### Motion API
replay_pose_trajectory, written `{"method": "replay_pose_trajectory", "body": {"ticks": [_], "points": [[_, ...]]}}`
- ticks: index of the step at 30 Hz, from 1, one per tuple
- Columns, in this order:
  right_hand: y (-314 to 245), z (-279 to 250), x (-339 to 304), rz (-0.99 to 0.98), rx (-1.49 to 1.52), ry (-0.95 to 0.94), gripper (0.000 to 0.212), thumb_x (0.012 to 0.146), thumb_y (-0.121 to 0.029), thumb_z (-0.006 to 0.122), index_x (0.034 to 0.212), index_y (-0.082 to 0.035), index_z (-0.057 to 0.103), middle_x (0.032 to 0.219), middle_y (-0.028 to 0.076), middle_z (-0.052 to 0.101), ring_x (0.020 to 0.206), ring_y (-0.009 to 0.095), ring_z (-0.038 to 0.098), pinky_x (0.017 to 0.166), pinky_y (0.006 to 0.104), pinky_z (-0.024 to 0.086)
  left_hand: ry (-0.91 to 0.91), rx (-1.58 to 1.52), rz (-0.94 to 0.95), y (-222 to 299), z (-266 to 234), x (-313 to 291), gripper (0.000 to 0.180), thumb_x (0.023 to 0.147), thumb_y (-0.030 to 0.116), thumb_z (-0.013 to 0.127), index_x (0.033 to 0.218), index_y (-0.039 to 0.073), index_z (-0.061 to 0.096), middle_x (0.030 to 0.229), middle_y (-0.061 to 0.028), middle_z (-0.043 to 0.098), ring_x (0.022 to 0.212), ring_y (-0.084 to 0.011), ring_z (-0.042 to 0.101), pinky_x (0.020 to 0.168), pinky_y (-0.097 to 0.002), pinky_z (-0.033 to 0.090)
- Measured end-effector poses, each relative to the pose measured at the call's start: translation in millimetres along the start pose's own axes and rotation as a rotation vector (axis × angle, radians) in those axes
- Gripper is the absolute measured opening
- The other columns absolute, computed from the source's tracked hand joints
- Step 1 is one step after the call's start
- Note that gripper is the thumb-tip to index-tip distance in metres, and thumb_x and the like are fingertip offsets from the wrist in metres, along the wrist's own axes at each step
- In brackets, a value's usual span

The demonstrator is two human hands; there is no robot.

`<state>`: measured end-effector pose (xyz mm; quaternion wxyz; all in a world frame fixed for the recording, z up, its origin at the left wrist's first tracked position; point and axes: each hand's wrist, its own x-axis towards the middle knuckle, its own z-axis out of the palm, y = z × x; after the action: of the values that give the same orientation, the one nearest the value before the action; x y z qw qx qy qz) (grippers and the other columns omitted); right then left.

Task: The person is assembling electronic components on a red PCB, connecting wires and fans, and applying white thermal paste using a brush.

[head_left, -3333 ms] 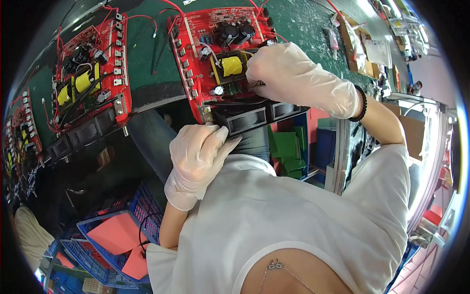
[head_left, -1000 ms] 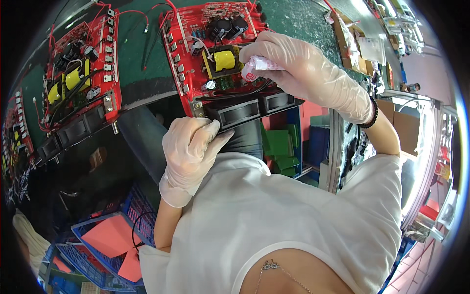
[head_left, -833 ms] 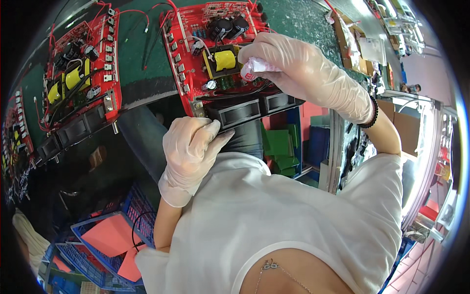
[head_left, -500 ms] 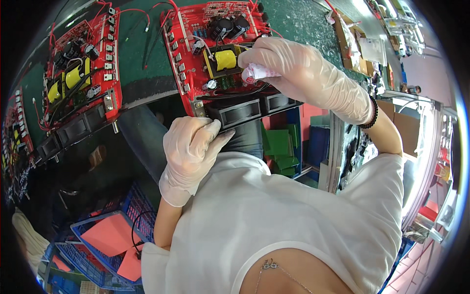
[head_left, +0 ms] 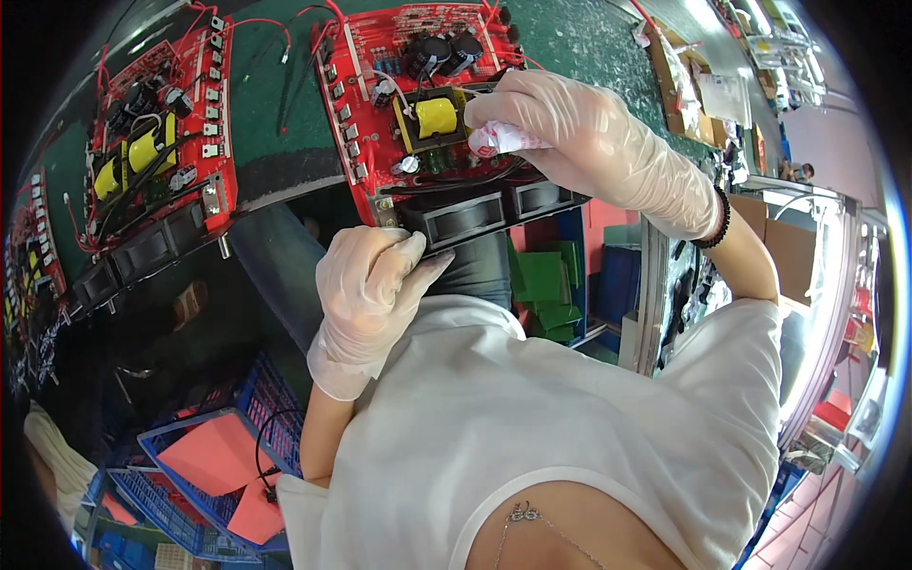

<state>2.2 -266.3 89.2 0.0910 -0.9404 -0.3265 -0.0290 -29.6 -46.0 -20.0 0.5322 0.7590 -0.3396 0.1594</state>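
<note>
In front of me lies a red circuit board (head_left: 369, 114) with capacitors, wires and a yellow-wrapped transformer (head_left: 436, 118). Two black fans (head_left: 467, 221) line its near edge. My right hand (head_left: 579, 128), in a translucent glove, is wrapped round a white tube with red print (head_left: 503, 140) just right of the transformer. The fingers cover most of the tube, and I cannot tell whether its tip touches the board. My gloved left hand (head_left: 361, 299) has its fingers curled at the near left corner of the fans, thumb and forefinger gripping the left fan's edge.
A similar red board (head_left: 217, 119) with fans sits to the left on the green bench (head_left: 271, 161), another at the far left. Blue crates (head_left: 171, 503) with pink sheets stand low at left. Green pieces (head_left: 543, 280) lie below the bench. A cardboard box (head_left: 670, 85) is at right.
My right hand and the tube have shifted very slightly over the board. The left hand stays in place at the fan's edge.
</note>
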Motion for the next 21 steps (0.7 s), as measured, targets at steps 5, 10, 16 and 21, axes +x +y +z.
{"method": "replay_pose_trajectory", "body": {"ticks": [5,10,16,21], "points": [[2,2,-1,-0.005,0.017,0.011,0.031,0.072,-0.001,0.063,0.102,-0.008,0.054,0.086,0.007,0.058,0.077,0.026,0.059,0.062,0.033,0.052,0.013,-0.005,-0.009,1,1,0,0.04,0.051,0.01,0.081,0.083,0.008,0.057,0.075,-0.0052,0.053,0.062,-0.0237,0.053,0.053,-0.0334,0.043],[0,-3,-1,-0.038,-0.041,-0.028,0.035,0.069,-0.003,0.064,0.102,-0.01,0.055,0.086,0.006,0.058,0.078,0.024,0.06,0.061,0.0309,0.052,-0.034,-0.021,-0.048,3,-3,-2,0.037,0.057,0.006,0.08,0.086,0.004,0.058,0.081,-0.0098,0.058,0.07,-0.0247,0.057,0.06,-0.0318,0.046],[9,-11,-9,-0.122,0.014,-0.018,0.033,0.072,-0.008,0.067,0.102,-0.008,0.055,0.09,0.005,0.061,0.082,0.022,0.061,0.066,0.0298,0.052,0.106,-0.193,-0.023,-1,-7,-10,0.045,0.078,0.036,0.065,0.104,0.0,0.058,0.099,-0.0165,0.059,0.09,-0.0285,0.058,0.077,-0.0349,0.049],[11,-28,-26,0.684,0.775,0.448,0.026,0.088,-0.014,0.054,0.11,-0.002,0.056,0.092,0.005,0.064,0.093,0.013,0.056,0.089,0.029,0.041,0.245,-0.447,-0.455,6,-10,-5,0.04,0.092,0.027,0.042,0.108,-0.008,0.054,0.107,-0.0178,0.057,0.097,-0.0257,0.057,0.087,-0.0356,0.045]]}}
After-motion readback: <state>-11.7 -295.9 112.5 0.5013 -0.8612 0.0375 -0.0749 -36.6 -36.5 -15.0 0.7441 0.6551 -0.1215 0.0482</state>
